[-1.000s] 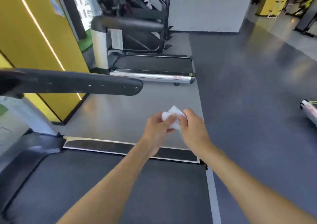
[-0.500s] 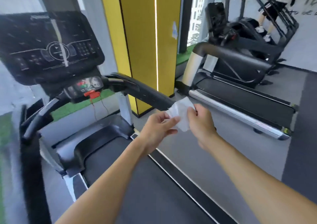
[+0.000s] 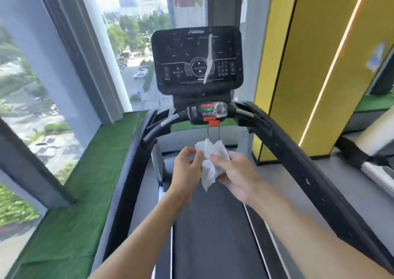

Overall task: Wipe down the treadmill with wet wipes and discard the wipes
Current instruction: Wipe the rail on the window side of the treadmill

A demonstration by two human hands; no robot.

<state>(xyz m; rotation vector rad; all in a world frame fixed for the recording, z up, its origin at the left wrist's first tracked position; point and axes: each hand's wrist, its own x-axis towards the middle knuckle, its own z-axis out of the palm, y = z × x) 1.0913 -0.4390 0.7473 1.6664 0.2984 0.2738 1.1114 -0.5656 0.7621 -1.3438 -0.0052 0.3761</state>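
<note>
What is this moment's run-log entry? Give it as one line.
left hand: pinches wet wipe | right hand: grips same wipe | wipe: crumpled, held above treadmill belt | console: not touched

So the grey floor (image 3: pixel 285 172) is mostly taken up by the treadmill (image 3: pixel 213 236), standing lengthwise with its dark belt running toward the windows. Just left of it there's a strip of green fake turf (image 3: pixel 70 214) along the glass. On the right a yellow pillar (image 3: pixel 298 76) comes down to the floor, with part of a second treadmill (image 3: pixel 375 163) beyond it.
</note>
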